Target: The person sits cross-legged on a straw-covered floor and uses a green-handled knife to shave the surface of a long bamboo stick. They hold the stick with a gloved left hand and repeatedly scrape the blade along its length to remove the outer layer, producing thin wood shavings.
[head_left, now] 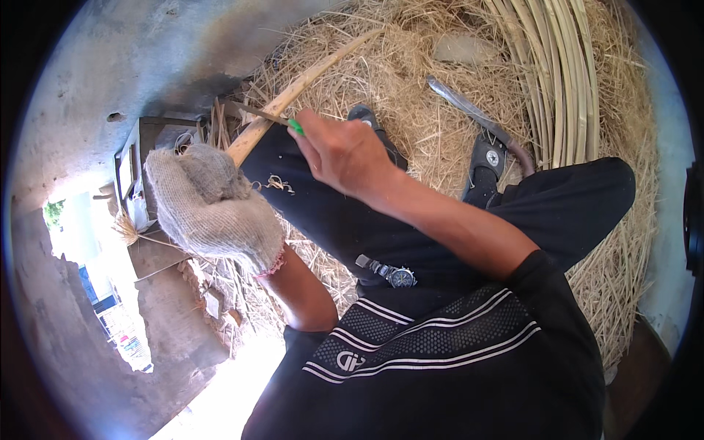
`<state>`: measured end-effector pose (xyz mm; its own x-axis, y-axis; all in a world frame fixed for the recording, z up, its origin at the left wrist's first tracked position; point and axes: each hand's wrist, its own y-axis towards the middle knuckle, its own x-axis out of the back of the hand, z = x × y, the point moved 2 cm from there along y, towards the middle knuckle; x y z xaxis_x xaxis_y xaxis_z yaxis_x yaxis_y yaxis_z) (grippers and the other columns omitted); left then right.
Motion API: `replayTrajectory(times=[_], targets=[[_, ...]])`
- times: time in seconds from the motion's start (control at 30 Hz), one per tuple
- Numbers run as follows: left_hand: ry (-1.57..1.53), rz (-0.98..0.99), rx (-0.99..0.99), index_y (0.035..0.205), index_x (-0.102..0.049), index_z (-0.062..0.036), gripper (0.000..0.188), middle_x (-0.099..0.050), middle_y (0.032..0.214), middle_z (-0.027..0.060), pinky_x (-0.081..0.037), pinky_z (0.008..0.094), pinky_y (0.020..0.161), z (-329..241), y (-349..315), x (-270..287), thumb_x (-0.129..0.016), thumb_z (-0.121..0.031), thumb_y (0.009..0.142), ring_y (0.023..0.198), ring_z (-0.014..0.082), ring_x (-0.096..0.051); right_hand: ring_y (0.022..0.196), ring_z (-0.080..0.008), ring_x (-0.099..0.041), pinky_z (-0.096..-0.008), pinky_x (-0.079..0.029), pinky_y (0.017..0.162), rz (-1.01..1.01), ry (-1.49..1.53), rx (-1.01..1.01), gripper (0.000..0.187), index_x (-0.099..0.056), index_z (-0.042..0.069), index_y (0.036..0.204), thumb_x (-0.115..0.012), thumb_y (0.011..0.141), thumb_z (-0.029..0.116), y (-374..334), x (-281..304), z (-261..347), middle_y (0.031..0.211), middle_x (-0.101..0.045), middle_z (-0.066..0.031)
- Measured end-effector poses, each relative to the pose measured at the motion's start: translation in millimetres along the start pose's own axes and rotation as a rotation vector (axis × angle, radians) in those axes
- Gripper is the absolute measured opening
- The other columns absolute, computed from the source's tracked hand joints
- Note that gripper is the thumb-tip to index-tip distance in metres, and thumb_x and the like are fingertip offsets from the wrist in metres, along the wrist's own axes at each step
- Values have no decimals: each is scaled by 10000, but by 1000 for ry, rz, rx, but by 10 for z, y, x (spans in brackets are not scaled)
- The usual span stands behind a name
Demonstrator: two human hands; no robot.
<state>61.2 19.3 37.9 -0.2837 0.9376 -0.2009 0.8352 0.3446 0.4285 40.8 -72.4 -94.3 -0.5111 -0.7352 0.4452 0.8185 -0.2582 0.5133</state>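
My left hand (213, 205), in a thick grey knit glove, is closed around the near end of a pale, peeled wooden stick (312, 75). The stick slants up and away to the right, thinning to a slightly curved tip. My bare right hand (345, 150) grips a small knife (258, 112) by its green handle, most of which the fingers hide. Its narrow blade lies across the stick just beyond the glove, pointing left. Thin curled shavings (277, 183) rest on my dark trouser leg below the stick.
A curved blade with a brown handle (480, 121) lies on the straw (418, 66) near my shoe. Long split strips (565, 73) are bundled at the upper right. A wristwatch (400, 276) sits in my lap. A plastered wall (147, 59) stands at left.
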Motion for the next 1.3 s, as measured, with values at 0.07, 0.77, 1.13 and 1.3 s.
replayTrajectory(times=[0.07,0.77,1.13,1.3], targets=[[47,-72,-43,591,-389,-168,412,-300,519,-57,-213,243,430,-26,-47,-61,-547,-195,971,445,67,-278,566,-380,-652,-484,-514,515,80,-129,-126,134,-511,27,972,-560,957,151,-1,-81,-514,627,-625,-197],[42,-73,45,672,-538,-95,332,-394,552,-36,-269,235,413,25,-85,-17,-556,-207,985,446,53,-383,745,-503,-665,-575,-539,706,196,43,-510,321,-567,-10,1099,-482,1009,286,218,71,-885,763,-653,-319],[209,146,-79,607,-427,-136,417,-337,543,-49,-187,251,426,-78,-349,-105,-518,-233,1002,452,59,-276,972,-365,-714,-456,-583,787,403,-618,-1009,268,-727,33,1034,-501,948,151,-421,81,-2596,1046,-726,-205],[150,33,-5,604,-413,-143,417,-336,528,-53,-183,246,420,-65,-291,-40,-519,-229,997,446,55,-280,937,-382,-709,-488,-561,808,292,-608,-786,328,-648,10,1093,-497,995,284,-553,602,-2671,990,-711,-243]])
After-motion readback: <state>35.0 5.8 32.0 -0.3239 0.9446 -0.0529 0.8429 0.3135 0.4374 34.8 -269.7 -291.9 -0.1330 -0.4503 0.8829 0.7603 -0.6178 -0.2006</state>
